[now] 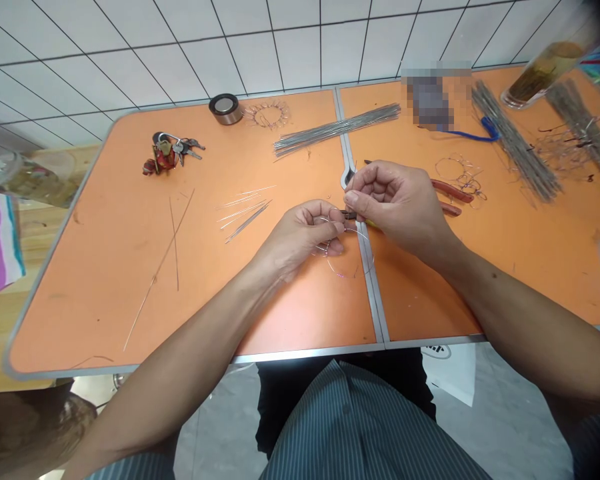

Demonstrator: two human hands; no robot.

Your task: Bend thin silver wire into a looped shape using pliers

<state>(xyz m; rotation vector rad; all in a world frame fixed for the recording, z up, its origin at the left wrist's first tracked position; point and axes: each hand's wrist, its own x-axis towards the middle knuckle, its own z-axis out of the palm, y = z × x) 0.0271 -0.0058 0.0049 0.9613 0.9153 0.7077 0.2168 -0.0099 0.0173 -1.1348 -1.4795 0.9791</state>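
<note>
My left hand (314,230) is closed in a pinch on a thin wire loop (350,275), which hangs in rounded bends below the fingers. To its right, my right hand (393,200) has thumb and forefinger pressed together; whatever lies between them is too small to make out. Under the right hand, red-handled pliers (453,191) lie on the table, partly hidden by it. A dark tool tip (349,215) shows between the two hands, with a bit of yellow beside it.
The orange folding table (220,293) has a metal seam. Loose wires (250,217) lie left of my hands. Behind are wire bundles (337,130), (515,143), a wire ring (267,115), a round tin (225,108) and keys (183,148). A glass of tea (540,77) stands far right.
</note>
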